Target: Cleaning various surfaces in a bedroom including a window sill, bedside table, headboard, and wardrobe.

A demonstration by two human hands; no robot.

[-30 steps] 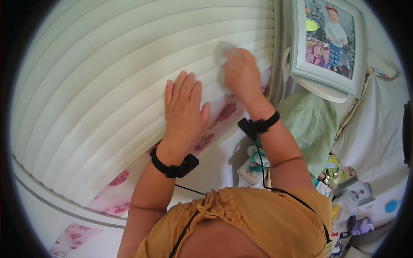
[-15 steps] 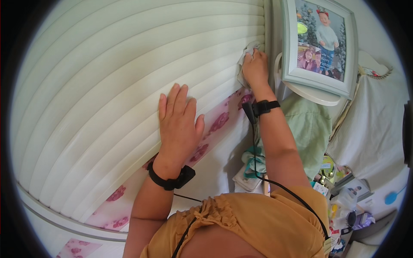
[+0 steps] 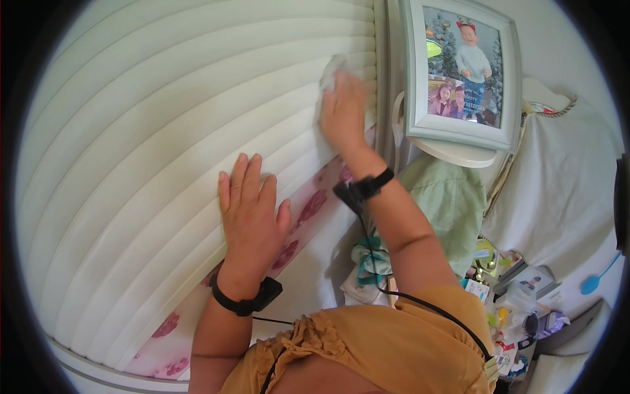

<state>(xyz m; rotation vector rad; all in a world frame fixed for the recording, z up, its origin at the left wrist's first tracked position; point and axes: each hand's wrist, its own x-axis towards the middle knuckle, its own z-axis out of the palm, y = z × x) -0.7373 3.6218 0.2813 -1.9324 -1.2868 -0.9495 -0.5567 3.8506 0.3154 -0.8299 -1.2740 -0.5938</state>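
A white panel of curved horizontal slats (image 3: 164, 131) fills the left and middle of the head view. My left hand (image 3: 251, 223) lies flat on its lower slats, fingers stretched out and holding nothing. Higher up and to the right, my right hand (image 3: 344, 117) presses a pale grey cloth (image 3: 331, 71) against the slats, near the panel's right edge. Motion blurs the fingers, and most of the cloth is hidden beneath them. Below the slats runs a band with pink flowers (image 3: 312, 205).
Right of the panel, a framed photo (image 3: 462, 72) stands on a small white shelf (image 3: 459, 155). Under it hang a light green cloth (image 3: 446, 197) and a white cover (image 3: 548, 177). Folded cloths (image 3: 364, 279) and assorted small items (image 3: 522, 302) lie lower right. Black cables run from my wrist straps.
My right hand has slid the cloth leftward over the slats, away from the panel's right edge. The left hand stays at about the same spot on the panel; the view has shifted slightly.
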